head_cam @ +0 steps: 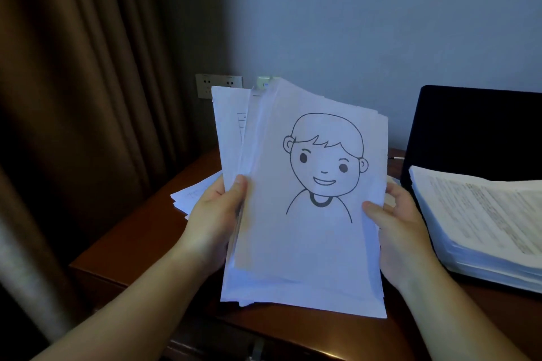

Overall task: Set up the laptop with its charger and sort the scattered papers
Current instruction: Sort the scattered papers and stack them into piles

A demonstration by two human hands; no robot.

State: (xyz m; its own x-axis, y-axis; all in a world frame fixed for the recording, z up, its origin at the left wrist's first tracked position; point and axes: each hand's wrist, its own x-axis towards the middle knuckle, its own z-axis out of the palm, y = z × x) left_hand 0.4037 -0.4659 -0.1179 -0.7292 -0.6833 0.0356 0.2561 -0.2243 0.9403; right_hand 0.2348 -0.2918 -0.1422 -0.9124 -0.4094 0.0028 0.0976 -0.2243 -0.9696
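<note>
i had the loose sheaf of papers (pixel 305 243) upright over the desk (pixel 140 240), left hand (pixel 217 214) and right hand (pixel 401 226) each pinching a side edge. tapping the bottom edge square below my grip would likely align it before stacking.

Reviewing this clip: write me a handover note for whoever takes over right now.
Left hand and right hand each grip a side of the held paper bundle, cartoon-face sheet on top, above the wooden desk.
A thick sorted stack lies on the desk at right, in front of the open laptop, screen dark.
Loose sheets remain behind the left hand.
Wall sockets sit behind; charger connection can't be confirmed.
Left: place the bundle, gather the loose sheets, check the charger.
</note>
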